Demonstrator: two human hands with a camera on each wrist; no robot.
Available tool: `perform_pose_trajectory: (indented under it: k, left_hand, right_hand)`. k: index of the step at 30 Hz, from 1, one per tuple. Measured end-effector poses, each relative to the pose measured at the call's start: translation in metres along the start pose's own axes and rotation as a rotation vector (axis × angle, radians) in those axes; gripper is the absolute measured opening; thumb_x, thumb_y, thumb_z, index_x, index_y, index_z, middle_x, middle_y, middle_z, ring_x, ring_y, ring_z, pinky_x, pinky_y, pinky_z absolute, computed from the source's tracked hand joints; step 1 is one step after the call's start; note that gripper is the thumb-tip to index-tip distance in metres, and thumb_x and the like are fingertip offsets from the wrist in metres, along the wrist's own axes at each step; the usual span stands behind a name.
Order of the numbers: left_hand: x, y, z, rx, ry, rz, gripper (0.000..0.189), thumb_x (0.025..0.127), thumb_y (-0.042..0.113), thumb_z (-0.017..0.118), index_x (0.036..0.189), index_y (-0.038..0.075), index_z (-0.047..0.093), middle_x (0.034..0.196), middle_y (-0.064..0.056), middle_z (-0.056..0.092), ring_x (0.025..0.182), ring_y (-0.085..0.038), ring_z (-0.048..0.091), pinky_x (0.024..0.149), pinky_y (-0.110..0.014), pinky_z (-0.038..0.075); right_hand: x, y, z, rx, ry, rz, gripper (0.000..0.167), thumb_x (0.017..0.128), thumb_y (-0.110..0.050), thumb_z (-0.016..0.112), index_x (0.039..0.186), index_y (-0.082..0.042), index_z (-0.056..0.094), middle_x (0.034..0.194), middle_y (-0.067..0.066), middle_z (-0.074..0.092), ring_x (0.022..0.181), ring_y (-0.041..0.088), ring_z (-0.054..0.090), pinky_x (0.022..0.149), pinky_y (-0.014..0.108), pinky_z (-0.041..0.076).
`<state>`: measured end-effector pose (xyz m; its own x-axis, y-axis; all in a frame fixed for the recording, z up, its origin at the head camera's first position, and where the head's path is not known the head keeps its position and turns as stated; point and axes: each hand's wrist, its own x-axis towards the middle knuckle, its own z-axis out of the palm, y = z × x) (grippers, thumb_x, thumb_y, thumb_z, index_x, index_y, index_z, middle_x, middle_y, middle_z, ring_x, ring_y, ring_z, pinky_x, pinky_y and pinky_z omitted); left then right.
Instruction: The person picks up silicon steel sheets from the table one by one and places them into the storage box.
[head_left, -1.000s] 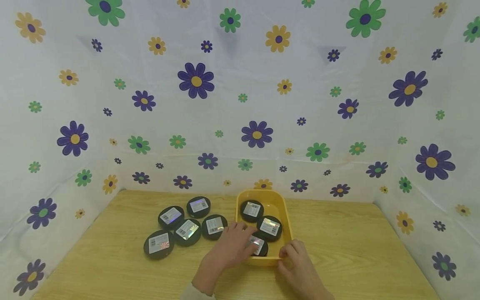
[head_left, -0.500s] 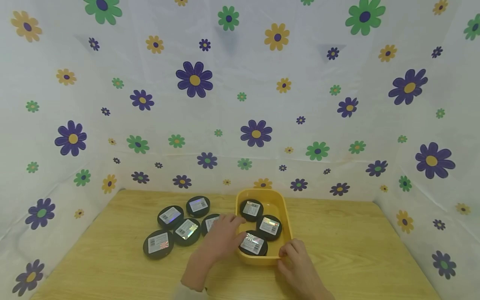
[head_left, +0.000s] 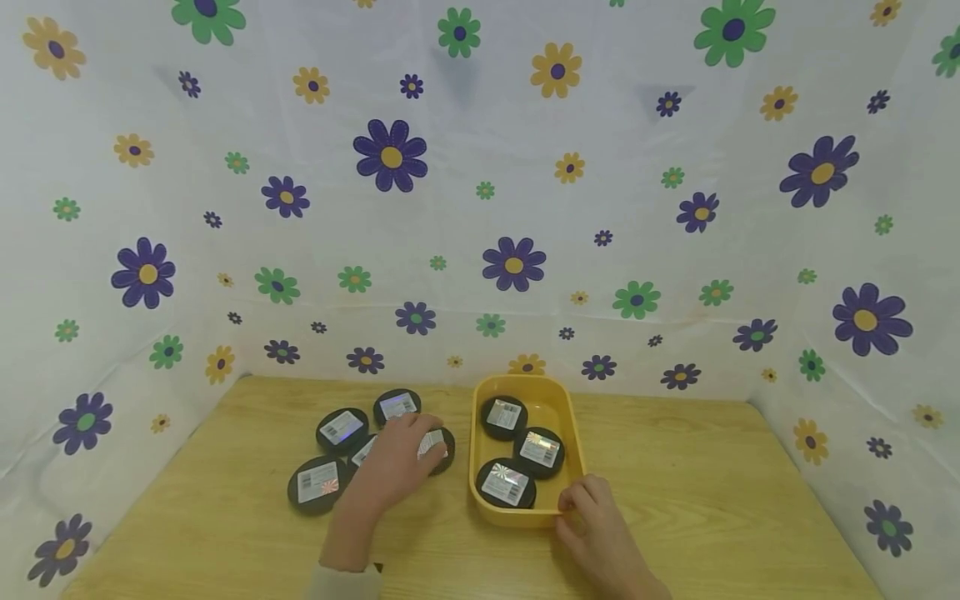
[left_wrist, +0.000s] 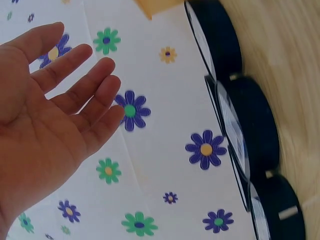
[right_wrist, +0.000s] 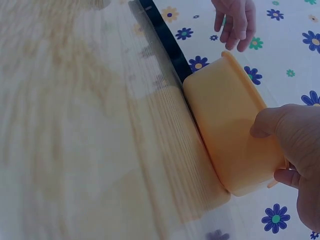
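My left hand (head_left: 390,467) hovers over the round black flat containers left of the bin, its fingers loosely bent and holding nothing, as the left wrist view shows. Its fingers overlap the container with a white label (head_left: 442,458) closest to the bin and partly hide another labelled container (head_left: 362,452). My right hand (head_left: 603,537) grips the front right corner of the yellow plastic bin (head_left: 573,425); the thumb (right_wrist: 262,125) lies against the outer wall. Inside the bin lie three such containers, label up: a back one (head_left: 504,417), a middle one (head_left: 538,452) and a front one (head_left: 506,483).
More black containers rest on the wooden table (head_left: 712,500) at the left: one at the back (head_left: 396,405), one beside it (head_left: 342,431) and one at the front left (head_left: 318,485). A white flowered cloth (head_left: 465,225) stands behind and at both sides.
My left hand has left the front container in the bin and moved left, over the containers on the table. The right hand keeps its grip on the bin's corner.
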<state>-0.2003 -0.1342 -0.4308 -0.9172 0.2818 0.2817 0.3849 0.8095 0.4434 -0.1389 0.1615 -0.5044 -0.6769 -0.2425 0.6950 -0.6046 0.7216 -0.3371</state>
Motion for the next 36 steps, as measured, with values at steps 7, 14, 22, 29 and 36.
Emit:
perform_pose_trajectory:
  k: [7,14,22,29,36]
  left_hand:
    - [-0.005,-0.013,-0.013,0.007,0.009,-0.036,0.033,0.094,0.020,0.065,0.123,0.004,0.063,0.123,-0.019,0.060,0.119,-0.042,0.053,0.102,-0.057,0.041]
    - [-0.012,-0.030,-0.025,0.027,0.007,-0.137,0.040,0.095,0.021,0.063,0.129,0.002,0.058,0.126,-0.025,0.056,0.119,-0.047,0.051,0.099,-0.060,0.042]
    - [-0.026,-0.051,-0.045,0.055,-0.027,-0.315,0.056,0.095,0.025,0.059,0.141,-0.002,0.043,0.137,-0.037,0.038,0.126,-0.056,0.033,0.097,-0.070,0.035]
    - [-0.034,-0.065,-0.054,0.058,-0.116,-0.544,0.081,0.090,0.031,0.062,0.148,-0.005,0.019,0.138,-0.046,0.018,0.127,-0.065,0.018,0.096,-0.077,0.027]
    - [-0.044,-0.081,-0.056,-0.008,-0.145,-0.724,0.089,0.087,0.032,0.063,0.147,-0.008,0.011,0.136,-0.050,0.009,0.126,-0.071,0.005,0.093,-0.087,0.015]
  right_hand:
    - [0.002,0.001,0.001,-0.003,0.029,-0.044,0.042,0.056,0.008,0.083,0.080,-0.013,0.056,0.089,-0.005,0.045,0.089,0.008,0.045,0.080,0.017,0.039]
    - [0.001,0.001,0.002,0.000,0.029,-0.035,0.044,0.056,0.009,0.084,0.080,-0.014,0.056,0.089,-0.007,0.046,0.089,0.008,0.044,0.081,0.018,0.039]
    - [0.000,0.003,0.003,0.006,0.026,-0.026,0.043,0.057,0.009,0.083,0.081,-0.014,0.056,0.090,-0.007,0.046,0.090,0.008,0.045,0.081,0.018,0.039]
    - [0.001,0.001,0.001,-0.008,0.000,0.024,0.043,0.059,0.007,0.084,0.081,-0.016,0.056,0.090,-0.010,0.045,0.091,0.006,0.044,0.079,0.022,0.044]
    - [0.001,0.001,0.001,-0.010,0.024,-0.024,0.044,0.057,0.009,0.084,0.081,-0.014,0.056,0.090,-0.007,0.046,0.090,0.008,0.045,0.081,0.020,0.041]
